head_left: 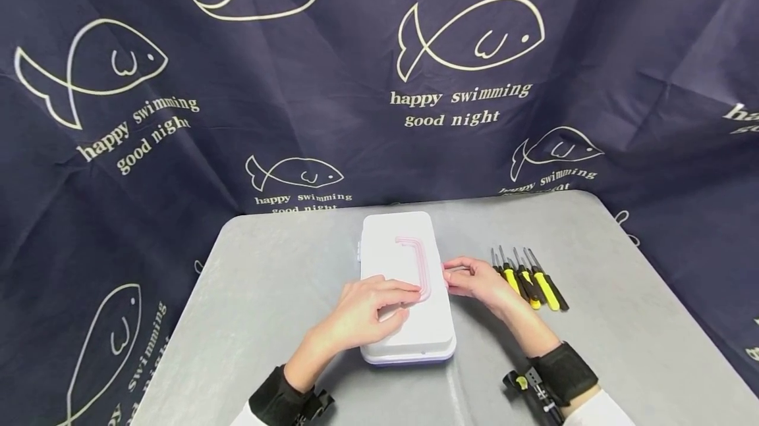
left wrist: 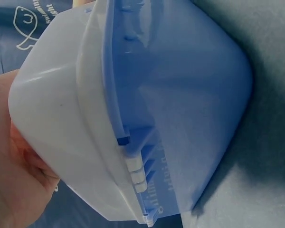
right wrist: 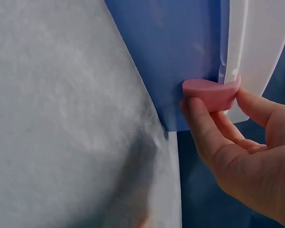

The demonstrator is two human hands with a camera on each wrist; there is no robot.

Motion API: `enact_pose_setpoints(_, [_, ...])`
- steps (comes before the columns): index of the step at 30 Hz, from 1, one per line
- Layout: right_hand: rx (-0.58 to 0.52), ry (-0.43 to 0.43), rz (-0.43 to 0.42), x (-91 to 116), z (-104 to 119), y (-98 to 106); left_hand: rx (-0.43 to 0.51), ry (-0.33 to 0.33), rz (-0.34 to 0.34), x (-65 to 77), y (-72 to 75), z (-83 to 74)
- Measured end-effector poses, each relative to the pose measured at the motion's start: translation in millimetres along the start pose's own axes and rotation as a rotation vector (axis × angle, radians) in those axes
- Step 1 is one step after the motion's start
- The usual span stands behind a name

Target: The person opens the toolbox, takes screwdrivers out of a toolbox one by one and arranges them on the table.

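Observation:
A box with a white lid (head_left: 385, 241) and a blue base (left wrist: 190, 85) stands on the table. A pink handle (head_left: 422, 268) lies along the top of its lid. My left hand (head_left: 356, 314) rests on the lid, fingertips right at the handle's near end. On the box's right side, a pink latch (right wrist: 211, 95) spans the seam between lid and base. My right hand (head_left: 483, 284) pinches this latch between thumb and fingers. The lid sits down on the base, and the contents are hidden. White hinge pieces (left wrist: 137, 173) show on the left side.
Several screwdrivers (head_left: 530, 281) with yellow and black handles lie in a group to the right of the right hand. The grey table (head_left: 267, 261) ends at the back against a dark blue curtain (head_left: 356, 110) printed with fish.

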State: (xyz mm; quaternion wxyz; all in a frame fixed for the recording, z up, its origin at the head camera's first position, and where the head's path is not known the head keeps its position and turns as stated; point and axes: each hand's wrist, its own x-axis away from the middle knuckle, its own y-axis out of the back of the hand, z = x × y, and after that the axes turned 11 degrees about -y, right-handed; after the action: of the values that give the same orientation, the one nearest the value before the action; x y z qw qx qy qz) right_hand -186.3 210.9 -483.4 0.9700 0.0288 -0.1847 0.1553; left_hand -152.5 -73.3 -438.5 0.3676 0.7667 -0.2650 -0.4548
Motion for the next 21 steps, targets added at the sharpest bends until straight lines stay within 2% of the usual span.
enact_pose_setpoints(2, [0.016,0.003,0.007,-1.3,2.2,2.9,0.120,0.008,-0.046,1.8,2.6,2.9])
enact_pose_setpoints(5, [0.059,0.003,-0.035,-5.7,7.5,7.9,0.315,0.041,-0.162,10.8,7.9,9.1])
enact_pose_setpoints(6, [0.073,0.003,-0.055,-8.0,10.1,9.5,0.362,0.078,-0.197,15.9,10.0,10.5])
enact_pose_setpoints(9, [0.128,0.006,-0.103,-17.9,19.9,12.7,0.395,0.228,-0.271,36.5,16.2,13.1])
enact_pose_setpoints(12, [0.156,0.022,-0.087,-30.5,32.2,14.9,0.403,0.420,-0.276,57.8,20.3,13.0])
enact_pose_setpoints(15, [0.181,0.041,-0.063,-42.9,44.0,14.9,0.487,0.573,-0.244,75.7,21.0,11.6])
enact_pose_setpoints(18, [0.204,0.049,-0.059,-53.8,53.2,14.0,0.651,0.684,-0.174,89.6,17.9,9.7])
enact_pose_setpoints(21, [0.224,0.030,-0.068,-63.9,58.5,12.2,0.841,0.738,-0.103,98.6,13.3,7.1])
